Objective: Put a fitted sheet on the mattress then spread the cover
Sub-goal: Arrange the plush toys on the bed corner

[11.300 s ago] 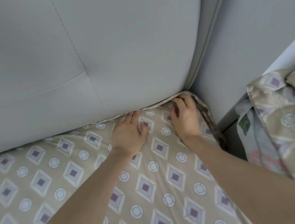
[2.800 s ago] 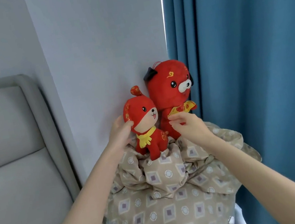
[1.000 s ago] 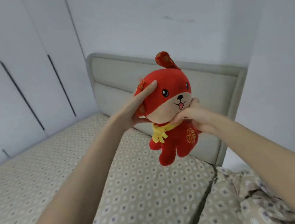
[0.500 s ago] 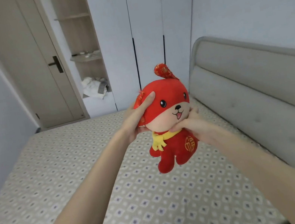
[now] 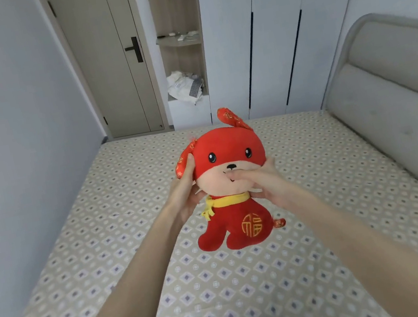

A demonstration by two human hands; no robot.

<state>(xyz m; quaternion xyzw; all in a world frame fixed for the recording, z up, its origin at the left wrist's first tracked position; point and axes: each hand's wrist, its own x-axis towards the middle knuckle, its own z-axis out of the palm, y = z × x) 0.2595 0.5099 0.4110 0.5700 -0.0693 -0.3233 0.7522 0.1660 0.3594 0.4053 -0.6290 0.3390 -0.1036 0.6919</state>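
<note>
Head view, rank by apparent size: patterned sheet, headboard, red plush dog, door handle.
1. patterned sheet
2. headboard
3. red plush dog, which is held near the camera and so looks enlarged
4. door handle

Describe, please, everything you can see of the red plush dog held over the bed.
The red plush dog is soft fabric: a red head with a peach muzzle, black eyes and nose, brocade ears, one upright, one drooping, a yellow scarf and a gold character on its belly. It hangs upright, facing the camera, above the beige diamond-patterned fitted sheet. The left grip holds the side of its head; the right grip holds the other, thumb across the muzzle.
</note>
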